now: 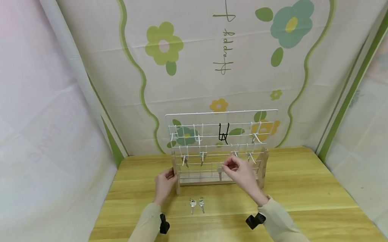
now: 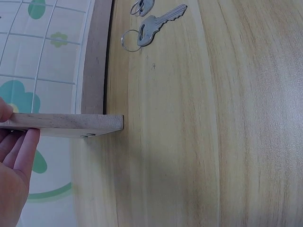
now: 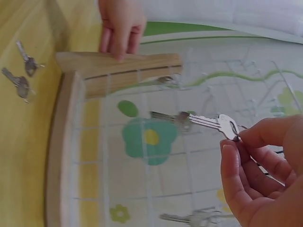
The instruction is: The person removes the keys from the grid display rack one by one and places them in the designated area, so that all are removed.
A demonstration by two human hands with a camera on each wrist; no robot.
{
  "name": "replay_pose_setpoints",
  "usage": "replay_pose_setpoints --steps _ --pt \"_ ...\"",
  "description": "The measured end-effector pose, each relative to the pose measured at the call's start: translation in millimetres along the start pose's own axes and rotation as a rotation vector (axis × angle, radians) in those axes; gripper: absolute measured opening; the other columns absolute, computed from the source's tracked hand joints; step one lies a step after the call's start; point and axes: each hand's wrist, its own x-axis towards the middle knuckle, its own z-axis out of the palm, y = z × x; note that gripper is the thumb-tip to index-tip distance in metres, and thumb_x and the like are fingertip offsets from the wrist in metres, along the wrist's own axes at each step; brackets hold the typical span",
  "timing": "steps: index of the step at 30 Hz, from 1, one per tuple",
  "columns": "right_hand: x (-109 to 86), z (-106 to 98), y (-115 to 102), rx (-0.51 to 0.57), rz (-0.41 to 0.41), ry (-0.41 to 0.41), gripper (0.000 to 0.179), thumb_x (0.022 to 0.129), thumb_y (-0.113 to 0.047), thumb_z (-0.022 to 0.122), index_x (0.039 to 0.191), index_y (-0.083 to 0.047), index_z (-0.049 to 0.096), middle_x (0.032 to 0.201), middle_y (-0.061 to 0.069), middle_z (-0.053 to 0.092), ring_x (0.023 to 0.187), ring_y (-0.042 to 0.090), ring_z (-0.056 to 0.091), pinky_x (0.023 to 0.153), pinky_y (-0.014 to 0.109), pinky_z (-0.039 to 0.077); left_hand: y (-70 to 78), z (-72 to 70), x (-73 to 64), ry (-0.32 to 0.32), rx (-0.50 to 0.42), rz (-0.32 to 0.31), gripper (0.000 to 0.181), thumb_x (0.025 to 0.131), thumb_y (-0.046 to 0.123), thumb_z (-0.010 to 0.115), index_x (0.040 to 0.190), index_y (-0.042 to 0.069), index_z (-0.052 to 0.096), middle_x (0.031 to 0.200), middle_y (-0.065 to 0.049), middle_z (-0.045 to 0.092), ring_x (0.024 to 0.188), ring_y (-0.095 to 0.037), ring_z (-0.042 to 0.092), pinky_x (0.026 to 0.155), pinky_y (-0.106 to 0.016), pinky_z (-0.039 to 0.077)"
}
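A white wire grid rack (image 1: pixel 220 112) stands upright on a wooden base. My left hand (image 1: pixel 164 184) holds its left wooden side piece (image 2: pixel 66 121), thumb on one face and fingers on the other. In front of the lower grid, my right hand (image 1: pixel 243 175) pinches a silver key (image 3: pixel 213 121) by its ring end between thumb and fingers; the blade points away from the fingertips. Other keys hang on the rack's white hooks, among them one at the lower left (image 1: pixel 185 160) and one beside it (image 1: pixel 202 158).
Two keys with rings, a left one (image 1: pixel 192 204) and a right one (image 1: pixel 201 204), lie on the wooden table (image 1: pixel 305 188) before the rack. A black hook (image 1: pixel 223 135) hangs on the upper grid. Flower-printed cloth (image 1: pixel 194 79) rises behind and at both sides.
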Motion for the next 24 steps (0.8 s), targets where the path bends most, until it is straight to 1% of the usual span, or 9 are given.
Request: replay_pose_setpoints --steps 5,8,11,15,19,24 --pt "-16.9 20.5 15.6 -0.005 0.056 -0.065 0.005 0.085 -0.007 0.074 0.084 -0.009 0.069 0.082 0.002 0.072 0.070 0.004 0.063 0.065 0.015 0.056 -0.2 0.4 0.2 0.001 -0.014 -0.004 0.036 0.087 -0.001 0.071 0.121 -0.011 0.065 0.119 -0.029 0.068 0.107 -0.039 0.070 0.087 -0.035 0.062" --pt "-27.4 30.9 24.9 -0.013 0.090 -0.107 0.007 0.084 -0.005 0.073 0.083 -0.011 0.070 0.081 0.000 0.071 0.070 0.003 0.061 0.064 0.015 0.054 -0.5 0.3 0.1 -0.001 -0.010 0.006 0.036 0.087 -0.002 0.070 0.120 -0.013 0.064 0.118 -0.031 0.067 0.107 -0.040 0.069 0.086 -0.035 0.063" --pt "-35.3 40.5 36.6 -0.030 0.108 -0.131 0.009 0.084 -0.005 0.073 0.082 -0.013 0.069 0.079 -0.002 0.070 0.069 0.001 0.060 0.064 0.014 0.053 -0.2 -0.6 -0.5 -0.002 -0.019 -0.010 0.037 0.087 -0.001 0.071 0.121 -0.011 0.064 0.119 -0.030 0.067 0.108 -0.040 0.069 0.087 -0.035 0.062" --pt "-41.4 52.0 53.1 -0.036 0.120 -0.155 0.009 0.084 -0.005 0.072 0.081 -0.013 0.068 0.079 0.000 0.070 0.068 0.000 0.059 0.062 0.014 0.052 -0.3 -0.9 -0.4 -0.002 -0.021 -0.029 0.038 0.087 0.000 0.072 0.123 -0.009 0.065 0.120 -0.028 0.068 0.109 -0.038 0.069 0.088 -0.034 0.062" --pt "-44.1 62.2 67.2 -0.001 0.168 -0.187 0.006 0.084 -0.003 0.071 0.084 -0.007 0.067 0.081 0.004 0.070 0.070 0.003 0.059 0.062 0.014 0.052 -0.8 -0.4 1.0 -0.005 -0.016 -0.021 0.038 0.088 0.000 0.071 0.124 -0.010 0.064 0.121 -0.028 0.068 0.110 -0.038 0.069 0.089 -0.034 0.061" --pt "-46.4 72.8 80.4 -0.002 0.198 -0.213 0.007 0.081 -0.001 0.071 0.085 -0.003 0.066 0.082 0.008 0.071 0.072 0.008 0.061 0.062 0.013 0.053 -1.7 -0.2 2.1 -0.009 -0.013 -0.020 0.038 0.088 0.002 0.072 0.124 -0.009 0.064 0.121 -0.028 0.068 0.110 -0.037 0.069 0.090 -0.034 0.061"
